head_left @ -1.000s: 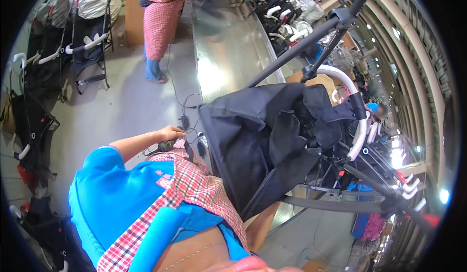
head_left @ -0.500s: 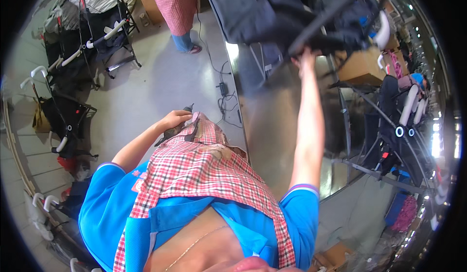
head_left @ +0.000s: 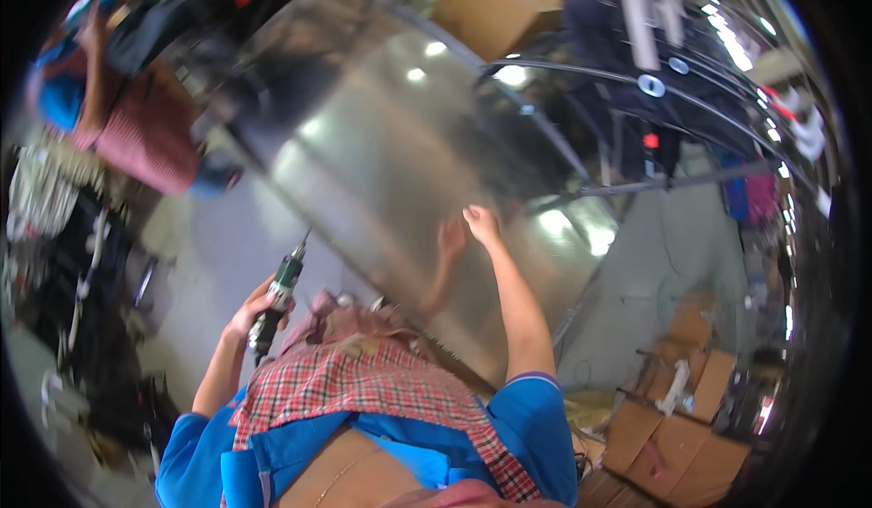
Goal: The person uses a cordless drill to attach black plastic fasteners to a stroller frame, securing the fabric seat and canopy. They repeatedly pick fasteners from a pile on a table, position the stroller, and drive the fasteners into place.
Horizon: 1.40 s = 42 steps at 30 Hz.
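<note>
A power screwdriver (head_left: pixel 275 299) with a green and black body and a thin bit is gripped in my left hand (head_left: pixel 258 309), just left of my apron. Its bit points up and away, short of the table's near edge. Over the shiny metal tabletop (head_left: pixel 391 181), my right hand (head_left: pixel 482 224) reaches out with loosely bent fingers, and nothing shows in it. The hand is slightly blurred, and its reflection lies on the metal beside it. Past it on the right stands a black folding stroller frame (head_left: pixel 627 117) with pale tube covers and round joints.
At the upper left, a person in a checked apron (head_left: pixel 150 135) stands across the table, beside dark fabric. A cardboard box (head_left: pixel 495 8) sits beyond the tabletop. Open cartons (head_left: pixel 677 435) lie at the lower right. More stroller frames (head_left: pixel 82 281) crowd the left side.
My right hand has let go of the black stroller frame and come down over the tabletop. My left hand has swung the screwdriver up from beside the apron. The view has turned right.
</note>
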### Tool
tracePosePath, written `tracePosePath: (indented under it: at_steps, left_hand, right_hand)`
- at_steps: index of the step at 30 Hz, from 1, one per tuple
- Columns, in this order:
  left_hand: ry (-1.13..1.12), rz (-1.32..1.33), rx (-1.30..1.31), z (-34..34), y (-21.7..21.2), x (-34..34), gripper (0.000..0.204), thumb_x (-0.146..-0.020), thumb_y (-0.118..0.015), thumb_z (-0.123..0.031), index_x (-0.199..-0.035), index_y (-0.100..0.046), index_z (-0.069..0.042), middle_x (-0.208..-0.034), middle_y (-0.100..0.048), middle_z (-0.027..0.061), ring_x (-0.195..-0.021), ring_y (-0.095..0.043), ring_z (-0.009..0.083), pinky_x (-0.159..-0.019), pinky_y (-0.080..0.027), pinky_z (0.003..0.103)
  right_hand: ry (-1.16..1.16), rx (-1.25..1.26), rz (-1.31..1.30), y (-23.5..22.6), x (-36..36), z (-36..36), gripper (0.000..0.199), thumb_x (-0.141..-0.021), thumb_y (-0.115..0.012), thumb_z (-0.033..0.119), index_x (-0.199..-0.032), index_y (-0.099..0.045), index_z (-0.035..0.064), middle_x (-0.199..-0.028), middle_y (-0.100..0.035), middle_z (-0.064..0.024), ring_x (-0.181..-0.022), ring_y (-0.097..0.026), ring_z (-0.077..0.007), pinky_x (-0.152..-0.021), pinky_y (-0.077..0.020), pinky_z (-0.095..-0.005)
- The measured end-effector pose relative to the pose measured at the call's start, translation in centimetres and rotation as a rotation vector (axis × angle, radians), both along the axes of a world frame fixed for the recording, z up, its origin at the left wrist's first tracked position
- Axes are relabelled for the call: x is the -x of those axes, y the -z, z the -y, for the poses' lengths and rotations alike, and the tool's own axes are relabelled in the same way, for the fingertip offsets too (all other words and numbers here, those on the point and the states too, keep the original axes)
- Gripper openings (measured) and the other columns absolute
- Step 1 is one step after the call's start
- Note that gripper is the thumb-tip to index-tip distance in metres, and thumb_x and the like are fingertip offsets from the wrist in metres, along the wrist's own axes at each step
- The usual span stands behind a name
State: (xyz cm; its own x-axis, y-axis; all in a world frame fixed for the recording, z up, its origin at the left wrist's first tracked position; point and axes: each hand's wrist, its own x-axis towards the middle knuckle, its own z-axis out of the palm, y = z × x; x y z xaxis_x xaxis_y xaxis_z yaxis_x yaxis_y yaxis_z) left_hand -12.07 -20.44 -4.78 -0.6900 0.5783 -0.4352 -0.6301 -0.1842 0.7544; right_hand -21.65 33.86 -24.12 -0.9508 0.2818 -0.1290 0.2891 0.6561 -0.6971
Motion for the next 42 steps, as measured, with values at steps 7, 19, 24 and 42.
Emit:
tracePosePath:
  at_steps: [7,19,24,42]
  left_hand:
    - [0.194,0.197,-0.071,-14.6,-1.3,8.3,0.076,-0.076,-0.075,-0.045,-0.133,-0.040,-0.007,-0.091,-0.057,0.0135,-0.060,-0.057,0.0194,-0.053,-0.050,0.033]
    - [0.456,0.192,0.116,-22.9,-0.2,10.1,0.080,-0.083,-0.069,-0.047,-0.142,-0.032,-0.008,-0.093,-0.058,0.0118,-0.064,-0.061,0.0185,-0.058,-0.053,0.031]
    - [0.395,-0.227,0.251,-27.1,-3.0,14.7,0.094,-0.084,-0.068,-0.050,-0.152,-0.016,-0.012,-0.092,-0.060,0.0117,-0.062,-0.059,0.0161,-0.056,-0.051,0.029]
    - [0.248,-0.666,0.344,-16.6,-8.7,21.6,0.062,-0.091,-0.052,-0.061,-0.120,-0.063,-0.007,-0.074,-0.055,-0.0037,-0.061,-0.046,0.0067,-0.054,-0.036,0.022]
  right_hand:
    - [0.904,-0.155,-0.518,-13.3,-0.3,-28.8,0.086,-0.078,-0.067,0.060,-0.121,-0.053,-0.0128,-0.119,-0.057,-0.0320,-0.113,-0.055,-0.0417,-0.099,-0.0418,-0.0443]
    - [0.534,0.217,-0.781,-35.7,-2.0,-27.1,0.049,-0.094,-0.062,0.035,-0.055,-0.051,0.0082,-0.051,-0.052,-0.0043,-0.050,-0.053,-0.0135,-0.053,-0.0419,-0.0288]
    - [0.343,0.360,-0.863,-35.1,-2.7,-9.6,0.048,-0.097,-0.058,0.029,-0.054,-0.048,0.0103,-0.049,-0.049,0.0013,-0.040,-0.044,-0.0071,-0.039,-0.0315,-0.0236]
    - [0.378,0.617,-0.951,-36.6,-22.0,6.7,0.074,-0.097,-0.025,0.063,-0.118,-0.054,-0.0012,-0.099,-0.060,-0.0124,-0.094,-0.058,-0.0213,-0.091,-0.0422,-0.0334]
